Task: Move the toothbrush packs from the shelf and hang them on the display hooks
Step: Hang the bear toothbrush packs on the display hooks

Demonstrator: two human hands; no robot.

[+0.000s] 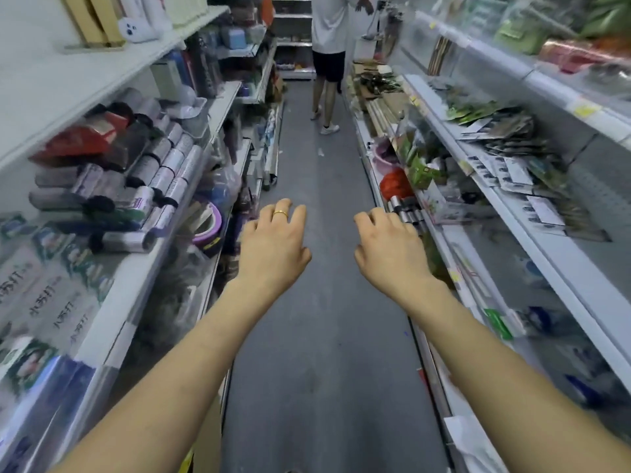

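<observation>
Both my arms stretch forward over the grey aisle floor [321,353]. My left hand [273,240], with a gold ring on one finger, hangs in the air with loosely curled fingers and holds nothing. My right hand [389,247] hovers beside it, also loosely curled and empty, close to the front edge of the right-hand shelf [440,240]. Flat carded packs [512,172] lie piled on the right middle shelf; the blur hides whether they are toothbrush packs. No display hooks can be made out.
Shelving lines both sides of a narrow aisle. Rolled bags [150,186] and packets fill the left shelf [143,268]. A person in a white shirt and dark shorts [329,56] stands at the far end. A red item [394,184] juts from the lower right shelf.
</observation>
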